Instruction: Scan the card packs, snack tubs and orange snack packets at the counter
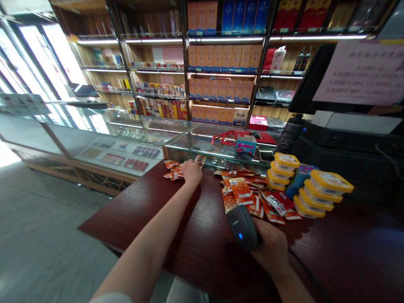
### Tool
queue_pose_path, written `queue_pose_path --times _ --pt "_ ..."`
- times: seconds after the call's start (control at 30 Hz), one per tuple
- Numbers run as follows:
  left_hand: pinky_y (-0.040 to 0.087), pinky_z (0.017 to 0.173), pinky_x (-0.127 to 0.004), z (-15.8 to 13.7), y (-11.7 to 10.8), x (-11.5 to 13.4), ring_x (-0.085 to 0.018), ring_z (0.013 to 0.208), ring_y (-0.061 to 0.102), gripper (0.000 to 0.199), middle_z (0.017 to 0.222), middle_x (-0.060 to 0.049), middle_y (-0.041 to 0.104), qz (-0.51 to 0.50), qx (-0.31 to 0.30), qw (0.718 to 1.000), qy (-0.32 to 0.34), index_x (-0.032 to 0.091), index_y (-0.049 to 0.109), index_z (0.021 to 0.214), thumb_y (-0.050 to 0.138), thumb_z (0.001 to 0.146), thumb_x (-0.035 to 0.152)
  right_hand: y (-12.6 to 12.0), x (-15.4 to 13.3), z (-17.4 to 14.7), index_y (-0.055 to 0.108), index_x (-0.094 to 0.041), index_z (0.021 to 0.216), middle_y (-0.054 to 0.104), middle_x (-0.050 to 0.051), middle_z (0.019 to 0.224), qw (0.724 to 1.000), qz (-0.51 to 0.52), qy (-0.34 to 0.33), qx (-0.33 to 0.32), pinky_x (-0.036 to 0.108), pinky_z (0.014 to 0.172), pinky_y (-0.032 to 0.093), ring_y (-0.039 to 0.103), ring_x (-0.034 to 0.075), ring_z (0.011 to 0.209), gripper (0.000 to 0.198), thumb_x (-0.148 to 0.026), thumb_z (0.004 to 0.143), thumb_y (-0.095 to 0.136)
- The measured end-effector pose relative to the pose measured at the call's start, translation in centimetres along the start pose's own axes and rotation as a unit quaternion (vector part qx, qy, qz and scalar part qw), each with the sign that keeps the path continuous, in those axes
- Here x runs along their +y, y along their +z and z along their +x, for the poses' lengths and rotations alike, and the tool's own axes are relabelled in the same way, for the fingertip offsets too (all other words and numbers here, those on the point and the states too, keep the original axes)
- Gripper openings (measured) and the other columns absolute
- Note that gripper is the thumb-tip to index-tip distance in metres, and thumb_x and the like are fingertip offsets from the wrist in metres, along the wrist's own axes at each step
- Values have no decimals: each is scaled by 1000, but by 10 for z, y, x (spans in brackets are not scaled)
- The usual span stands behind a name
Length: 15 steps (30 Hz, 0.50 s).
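My right hand is wrapped round the handle of a black barcode scanner, whose blue light glows on top. The scanner's head points toward a loose pile of orange snack packets on the desk. Farther left, my left hand reaches out with curled fingers beside a smaller group of orange snack packets. Its fingertips are mostly hidden, so what they grip cannot be made out. Among the larger pile lies a red packet with a white label.
Yellow-lidded tubs stand in a shorter stack and a nearer stack, right of the pile. Behind the dark red desk runs a glass display counter holding a small blue-pink box. A monitor rises at the right.
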<state>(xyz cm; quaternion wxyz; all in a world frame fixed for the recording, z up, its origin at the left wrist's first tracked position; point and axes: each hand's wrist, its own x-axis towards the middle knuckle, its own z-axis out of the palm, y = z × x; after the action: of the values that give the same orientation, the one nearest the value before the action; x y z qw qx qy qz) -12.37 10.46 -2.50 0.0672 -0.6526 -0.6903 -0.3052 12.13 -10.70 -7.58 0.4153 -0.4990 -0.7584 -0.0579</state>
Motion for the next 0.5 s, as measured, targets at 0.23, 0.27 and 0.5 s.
queue_pose_path --times 0.23,0.27,0.5 --pt "39 89 -53 5 -16 -42 -42 115 49 48 118 -25 57 92 -56 982 -155 13 59 108 68 72 45 2 1 0 62 -18 99 72 7 86 1000 -4 -7 0 30 70 49 67 21 74 22 -23 78 55" --pt "39 89 -52 5 -18 -43 -42 115 49 52 119 -25 57 95 -52 983 -152 14 58 108 72 68 44 2 0 0 62 -18 98 72 7 87 1000 -5 -9 2 30 70 48 67 21 74 22 -22 78 55" --pt "47 83 -45 1 -29 -46 -39 103 61 30 111 -25 62 -24 -97 982 -161 13 61 93 71 68 26 0 -1 2 62 -17 97 72 9 88 1000 -21 -14 -4 31 70 48 67 22 76 21 -20 78 53"
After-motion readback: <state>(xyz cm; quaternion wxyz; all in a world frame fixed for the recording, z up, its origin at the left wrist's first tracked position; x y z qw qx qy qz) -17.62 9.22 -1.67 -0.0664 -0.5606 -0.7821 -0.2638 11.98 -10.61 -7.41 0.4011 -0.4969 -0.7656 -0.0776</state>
